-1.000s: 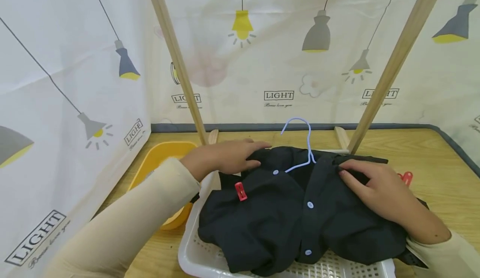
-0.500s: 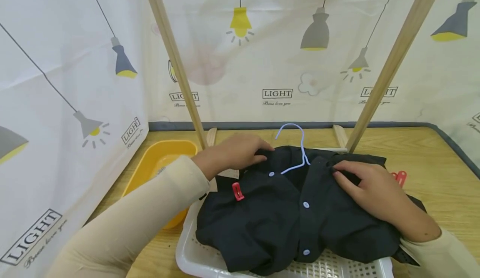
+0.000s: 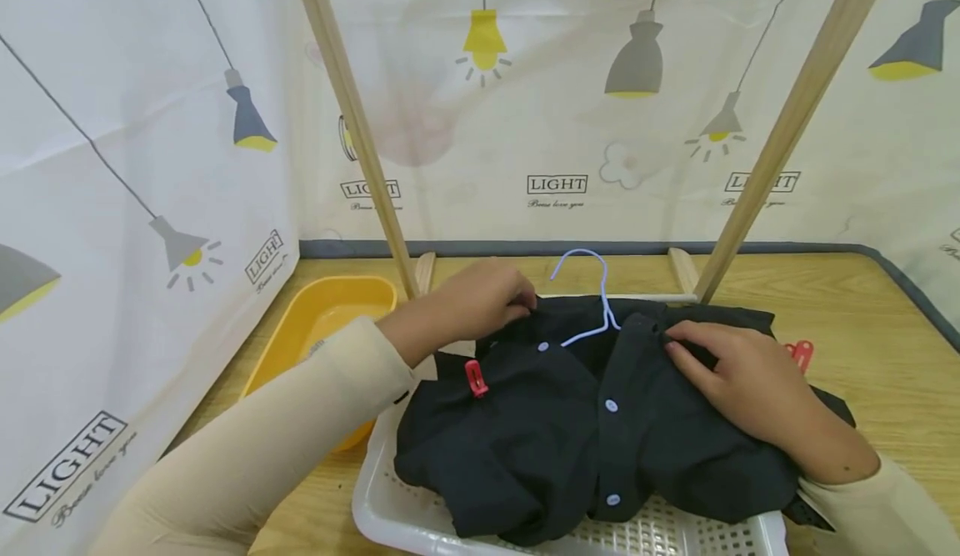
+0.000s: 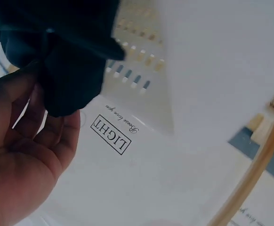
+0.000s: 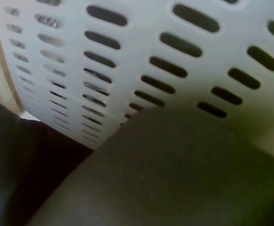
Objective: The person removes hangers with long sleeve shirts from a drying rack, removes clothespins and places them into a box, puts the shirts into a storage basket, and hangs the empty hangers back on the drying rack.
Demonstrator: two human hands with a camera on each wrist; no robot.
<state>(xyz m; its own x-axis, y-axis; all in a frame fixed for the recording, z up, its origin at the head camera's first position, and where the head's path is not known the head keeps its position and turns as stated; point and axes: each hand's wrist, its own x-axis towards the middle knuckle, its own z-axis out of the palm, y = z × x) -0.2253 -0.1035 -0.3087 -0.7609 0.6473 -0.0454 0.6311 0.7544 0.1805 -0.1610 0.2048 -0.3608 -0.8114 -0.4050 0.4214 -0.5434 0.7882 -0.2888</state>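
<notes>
A black button-up shirt (image 3: 517, 456) lies in a white perforated basket (image 3: 371, 498). A pale blue hanger (image 3: 604, 285) sits inside its neck, hook rising above the collar. My left hand (image 3: 472, 302) pinches the shirt's collar edge, left of the hook. In the left wrist view, dark cloth (image 4: 76, 70) hangs between that hand's thumb and curled fingers. My right hand (image 3: 750, 381) pinches the front of the shirt beside the open neck, on the right. A red clothespin (image 3: 476, 378) is on the shirt's left shoulder. The right wrist view shows mostly the basket wall (image 5: 137, 44), with the right hand out of sight.
A yellow tub (image 3: 330, 289) stands left of the basket. Behind the shirt rises a wooden rack, with a left post (image 3: 352, 122) and a right post (image 3: 798, 122). More red clothespins (image 3: 802, 354) show beyond my right hand. A printed cloth backdrop surrounds the table (image 3: 892, 339).
My left hand's fingers, spread on the shirt earlier, have closed on the collar edge. The hanger hook has shifted slightly left and lower. The right hand keeps its grip.
</notes>
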